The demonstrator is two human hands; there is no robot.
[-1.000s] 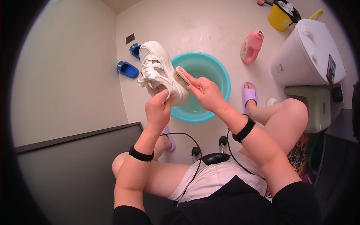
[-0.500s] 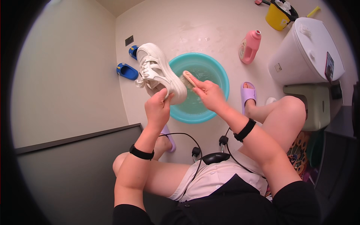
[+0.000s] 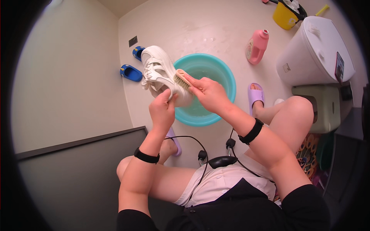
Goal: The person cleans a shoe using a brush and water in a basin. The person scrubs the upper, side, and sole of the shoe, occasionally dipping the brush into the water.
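At mid-frame, left hand (image 3: 162, 110) pinches a white laced sneaker (image 3: 158, 61); right hand (image 3: 211, 95) grips a pale bristle brush (image 3: 183, 77) whose push could dislodge it.

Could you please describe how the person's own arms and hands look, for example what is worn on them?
The left hand and right hand wear no gloves. Matching black bands circle both forearms: the left band and the right band. The short sleeves are black. Thin black cables run behind the arms; their ends are hidden.
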